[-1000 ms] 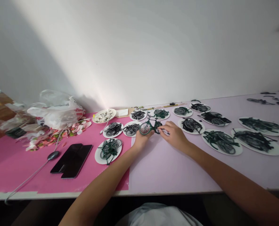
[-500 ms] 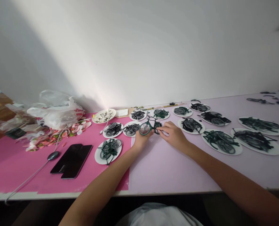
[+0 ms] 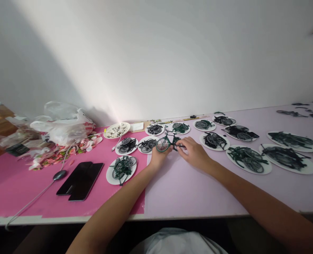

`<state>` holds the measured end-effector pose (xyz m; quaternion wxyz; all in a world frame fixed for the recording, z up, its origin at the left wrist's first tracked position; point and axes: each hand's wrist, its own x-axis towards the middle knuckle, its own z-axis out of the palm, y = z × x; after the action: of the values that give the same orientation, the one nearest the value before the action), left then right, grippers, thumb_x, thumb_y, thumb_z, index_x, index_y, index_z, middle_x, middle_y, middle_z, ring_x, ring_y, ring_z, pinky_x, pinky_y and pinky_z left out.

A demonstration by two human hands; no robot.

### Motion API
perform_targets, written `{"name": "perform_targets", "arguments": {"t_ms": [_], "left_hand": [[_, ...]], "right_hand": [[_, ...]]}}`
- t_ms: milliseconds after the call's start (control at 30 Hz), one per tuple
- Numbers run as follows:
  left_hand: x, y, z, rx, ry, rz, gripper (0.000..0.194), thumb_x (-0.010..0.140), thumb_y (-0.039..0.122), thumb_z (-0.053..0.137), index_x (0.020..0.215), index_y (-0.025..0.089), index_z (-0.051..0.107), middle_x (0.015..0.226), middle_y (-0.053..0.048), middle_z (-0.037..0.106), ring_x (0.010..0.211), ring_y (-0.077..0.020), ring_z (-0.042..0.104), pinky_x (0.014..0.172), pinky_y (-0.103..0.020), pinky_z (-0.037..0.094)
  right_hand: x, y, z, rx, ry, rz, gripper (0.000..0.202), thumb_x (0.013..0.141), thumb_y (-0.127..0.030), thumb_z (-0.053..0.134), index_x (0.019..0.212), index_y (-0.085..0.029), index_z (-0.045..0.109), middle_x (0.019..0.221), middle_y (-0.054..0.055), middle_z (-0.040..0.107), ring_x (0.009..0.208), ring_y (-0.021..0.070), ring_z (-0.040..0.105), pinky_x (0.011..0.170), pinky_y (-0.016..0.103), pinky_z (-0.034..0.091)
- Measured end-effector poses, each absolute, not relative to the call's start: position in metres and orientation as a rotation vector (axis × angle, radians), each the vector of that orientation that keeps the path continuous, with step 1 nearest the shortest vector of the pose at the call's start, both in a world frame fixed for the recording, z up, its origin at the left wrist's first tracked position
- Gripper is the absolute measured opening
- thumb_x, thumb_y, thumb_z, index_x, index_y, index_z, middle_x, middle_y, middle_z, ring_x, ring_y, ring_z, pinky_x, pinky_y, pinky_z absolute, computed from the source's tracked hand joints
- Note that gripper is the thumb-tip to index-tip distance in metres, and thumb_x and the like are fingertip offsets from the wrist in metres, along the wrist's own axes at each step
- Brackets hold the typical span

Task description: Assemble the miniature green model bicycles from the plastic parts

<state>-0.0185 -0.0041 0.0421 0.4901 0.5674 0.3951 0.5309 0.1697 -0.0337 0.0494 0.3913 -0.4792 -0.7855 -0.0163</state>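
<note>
A small dark green model bicycle (image 3: 169, 140) stands upright above the lilac part of the table, its front wheel to the left. My left hand (image 3: 159, 156) is closed on it from below, near the front wheel and the lower frame. At the rear end, my right hand (image 3: 192, 151) pinches the bicycle's back part between thumb and fingers, which partly hide it. White plates with dark bicycle parts lie just behind, among them a plate of black parts (image 3: 147, 145) and a plate of green parts (image 3: 181, 128).
Several more plates of parts, such as one at right (image 3: 249, 159), spread over both sides. At left are two dark phones (image 3: 81, 180), a cable with a dark oval device (image 3: 60, 175), petals (image 3: 66, 154), a plastic bag (image 3: 63, 125) and a bowl (image 3: 117, 130).
My right hand has shifted slightly at the bicycle's rear, its fingers drawn a little closer together. My left hand and the bicycle's front have stayed in place.
</note>
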Motion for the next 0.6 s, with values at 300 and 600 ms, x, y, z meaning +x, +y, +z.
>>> {"name": "perform_targets", "arguments": {"t_ms": [300,600], "left_hand": [[-0.021,0.0015,0.0358,1.414,1.029,1.303,0.039,0.069,0.049,0.087,0.079,0.013,0.075,0.083,-0.007,0.074,0.076,-0.0203,0.061,0.075,-0.032,0.049],[-0.0217,0.0021,0.0369,1.423,1.032,1.338,0.036,0.066,0.044,0.089,0.077,0.013,0.074,0.084,-0.009,0.075,0.08,-0.0229,0.065,0.081,-0.034,0.052]], "right_hand": [[0.1723,-0.0345,0.048,-1.323,-2.042,-0.024,0.005,0.099,-0.026,0.048,0.102,-0.023,0.05,0.101,0.007,0.062,0.084,0.0217,0.066,0.064,0.031,0.043],[0.1747,-0.0328,0.047,-1.337,-2.09,-0.009,0.003,0.099,-0.024,0.048,0.102,-0.023,0.049,0.102,0.007,0.063,0.084,0.0223,0.067,0.064,0.031,0.043]]}}
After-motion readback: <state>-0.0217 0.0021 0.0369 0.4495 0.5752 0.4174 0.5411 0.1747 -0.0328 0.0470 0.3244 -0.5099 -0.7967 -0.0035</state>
